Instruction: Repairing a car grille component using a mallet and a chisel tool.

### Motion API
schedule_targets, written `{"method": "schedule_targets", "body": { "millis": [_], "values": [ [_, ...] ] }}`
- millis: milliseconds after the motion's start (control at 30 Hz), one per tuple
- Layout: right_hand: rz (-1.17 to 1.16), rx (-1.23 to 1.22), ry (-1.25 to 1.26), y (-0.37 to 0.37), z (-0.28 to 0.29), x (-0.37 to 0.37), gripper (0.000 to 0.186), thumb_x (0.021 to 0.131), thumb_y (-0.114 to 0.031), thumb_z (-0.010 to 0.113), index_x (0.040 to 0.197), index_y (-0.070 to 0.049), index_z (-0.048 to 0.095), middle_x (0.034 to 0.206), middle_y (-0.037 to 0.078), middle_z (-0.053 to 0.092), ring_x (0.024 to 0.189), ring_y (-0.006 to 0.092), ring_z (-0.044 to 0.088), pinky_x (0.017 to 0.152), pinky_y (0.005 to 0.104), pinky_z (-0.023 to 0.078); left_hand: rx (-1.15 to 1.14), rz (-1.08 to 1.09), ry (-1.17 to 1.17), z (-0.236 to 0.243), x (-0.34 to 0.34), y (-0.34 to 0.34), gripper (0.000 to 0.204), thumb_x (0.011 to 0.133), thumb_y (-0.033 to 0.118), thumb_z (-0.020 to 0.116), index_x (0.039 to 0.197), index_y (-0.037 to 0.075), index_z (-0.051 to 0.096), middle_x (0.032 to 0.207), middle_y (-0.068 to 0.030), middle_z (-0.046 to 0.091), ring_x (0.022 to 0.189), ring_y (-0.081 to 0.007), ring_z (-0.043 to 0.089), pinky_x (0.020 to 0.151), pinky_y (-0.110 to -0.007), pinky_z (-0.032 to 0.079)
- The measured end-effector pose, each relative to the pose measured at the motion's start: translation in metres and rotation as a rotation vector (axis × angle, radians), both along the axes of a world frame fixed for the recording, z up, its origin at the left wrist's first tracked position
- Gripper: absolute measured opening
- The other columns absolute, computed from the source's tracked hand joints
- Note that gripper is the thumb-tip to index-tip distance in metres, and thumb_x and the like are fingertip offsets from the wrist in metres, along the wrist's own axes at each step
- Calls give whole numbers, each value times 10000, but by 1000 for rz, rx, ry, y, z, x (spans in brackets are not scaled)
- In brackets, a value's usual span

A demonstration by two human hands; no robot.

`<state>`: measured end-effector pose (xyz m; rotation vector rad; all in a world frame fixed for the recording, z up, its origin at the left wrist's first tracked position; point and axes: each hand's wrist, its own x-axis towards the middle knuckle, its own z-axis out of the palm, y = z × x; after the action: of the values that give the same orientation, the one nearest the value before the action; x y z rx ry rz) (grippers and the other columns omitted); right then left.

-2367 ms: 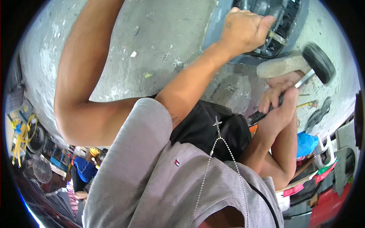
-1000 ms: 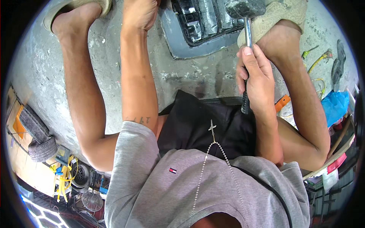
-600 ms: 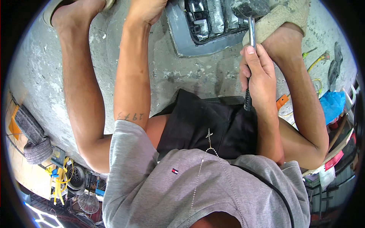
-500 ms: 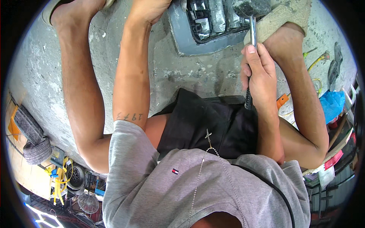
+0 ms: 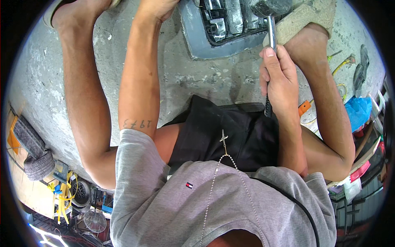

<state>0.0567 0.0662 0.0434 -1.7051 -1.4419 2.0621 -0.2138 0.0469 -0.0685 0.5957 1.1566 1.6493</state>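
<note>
My left hand [image 5: 160, 9] is at the top edge, just left of a grey-rimmed panel [image 5: 197, 49] with dark, silver-wrapped pieces inside [image 5: 235, 20]; its fingers run out of frame. My right hand [image 5: 277, 74] grips a mallet by its chrome shaft [image 5: 271, 31] and black handle. The mallet's black head [image 5: 269, 6] is over the panel's upper right corner, beside my right foot in a beige clog [image 5: 292, 31]. I sit on the concrete floor [image 5: 205, 80] with my bent legs either side of the panel.
At the right lie a yellow-handled tool [image 5: 345, 62], dark flip-flops [image 5: 361, 68], an orange object [image 5: 304, 108] and a blue bag [image 5: 357, 111]. At the left are stacked tyres [image 5: 39, 164], yellow straps [image 5: 63, 197], a wheel [image 5: 81, 192] and a fan [image 5: 94, 220].
Since the oldest frame the view has shifted, my right hand has brought the mallet upright toward the panel, and my left arm is straighter. Over the last second both hands have moved only slightly.
</note>
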Motion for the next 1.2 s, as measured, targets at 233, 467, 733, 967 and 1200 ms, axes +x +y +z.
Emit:
{"method": "schedule_targets", "body": {
  "millis": [233,467,733,967,1200],
  "values": [
    [14,24,6,2,-1,0,244,1088,-296,549,956,-91,526,661,-75,429,503,14,370,432,218,294,-14,-43,37,5,1,4,70,1058,93,571,1104,53,537,958,-78,710,808,-139,683,738,-263,554],
    [101,18,-78,14,14,-3,254,1086,-273,543,921,-80,540,666,-62,458,491,28,396,449,229,326,-65,-201,341,14,-22,10,101,1030,25,564,965,80,510,876,-16,624,777,-103,597,699,-273,523],
    [504,335,-90,91,85,-43,244,1069,-239,575,1035,-7,644,648,-13,546,506,70,541,481,244,417,-42,-414,411,-8,-41,8,151,1035,55,586,930,58,477,883,13,594,936,-83,645,863,-268,499],
    [418,716,273,143,124,-103,320,1126,-236,439,1268,7,590,796,7,565,533,88,534,498,216,440,-63,-485,453,10,-21,23,69,1053,123,578,1041,65,613,888,21,645,877,-71,559,849,-265,449],
    [648,560,-233,137,97,-93,323,1067,-335,537,1011,-32,633,605,-32,487,489,68,467,477,247,359,22,-403,419,-13,-26,27,86,1035,91,576,977,43,535,837,-13,654,823,-99,617,787,-310,482]
  ]
}}
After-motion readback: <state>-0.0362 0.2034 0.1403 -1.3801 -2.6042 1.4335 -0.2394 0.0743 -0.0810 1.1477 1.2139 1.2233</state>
